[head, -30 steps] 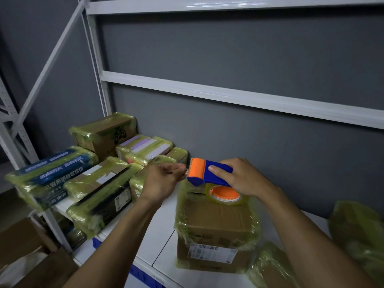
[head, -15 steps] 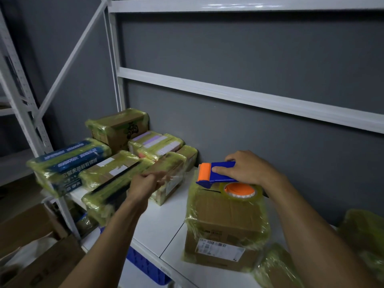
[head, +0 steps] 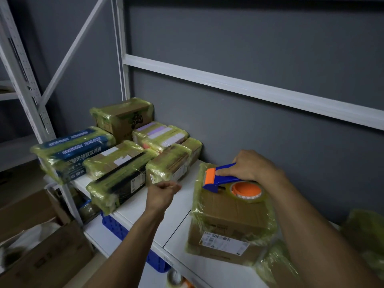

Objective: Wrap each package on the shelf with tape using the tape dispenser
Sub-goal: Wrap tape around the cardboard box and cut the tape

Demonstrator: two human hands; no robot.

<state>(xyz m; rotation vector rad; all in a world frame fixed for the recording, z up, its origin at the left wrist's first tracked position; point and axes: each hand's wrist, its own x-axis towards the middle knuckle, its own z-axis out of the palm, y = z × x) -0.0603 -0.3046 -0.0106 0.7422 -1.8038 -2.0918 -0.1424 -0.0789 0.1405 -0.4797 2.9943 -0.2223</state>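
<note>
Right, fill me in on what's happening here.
A person is working at a shelf. The right hand grips a blue and orange tape dispenser, which rests on top of a box that is already wrapped. The left hand hovers with curled fingers between that box and a cluster of wrapped packages to its left. It is too blurred to tell whether it pinches anything.
</note>
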